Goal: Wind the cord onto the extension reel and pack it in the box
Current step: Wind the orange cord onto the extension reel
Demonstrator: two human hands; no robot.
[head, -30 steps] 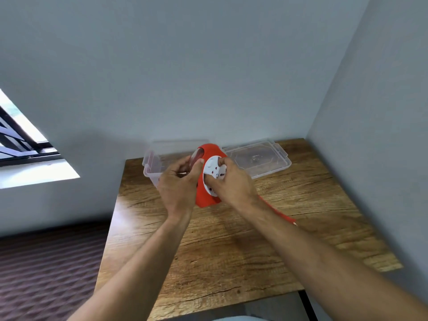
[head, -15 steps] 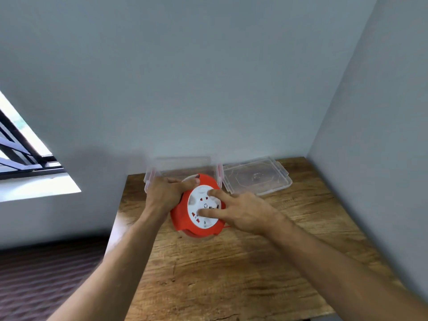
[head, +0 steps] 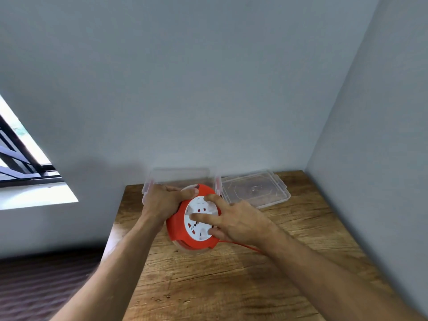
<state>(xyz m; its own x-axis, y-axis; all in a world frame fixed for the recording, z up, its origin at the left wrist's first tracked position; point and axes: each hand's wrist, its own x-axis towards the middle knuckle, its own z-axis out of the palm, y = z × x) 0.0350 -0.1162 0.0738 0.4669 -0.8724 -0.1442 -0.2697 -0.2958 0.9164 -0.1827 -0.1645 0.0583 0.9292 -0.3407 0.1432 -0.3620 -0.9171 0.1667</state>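
The red extension reel (head: 178, 230) with a white socket face (head: 199, 208) is tilted over the wooden table (head: 231, 286). My left hand (head: 164, 202) grips its upper left rim and handle. My right hand (head: 234, 220) lies on the socket face with spread, straight fingers. A thin red cord (head: 240, 244) runs from the reel's lower right and passes under my right forearm. Just behind the reel stands the clear plastic box (head: 180, 176) with red clips.
The box's clear lid (head: 254, 191) lies flat to the right of the box, near the back wall. Grey walls close the table at the back and right. A window is at the left, over dark flooring.
The reel has come down from upright in front of the box to a tilt near the tabletop. My right hand has spread its fingers over the socket face. The view has shifted.
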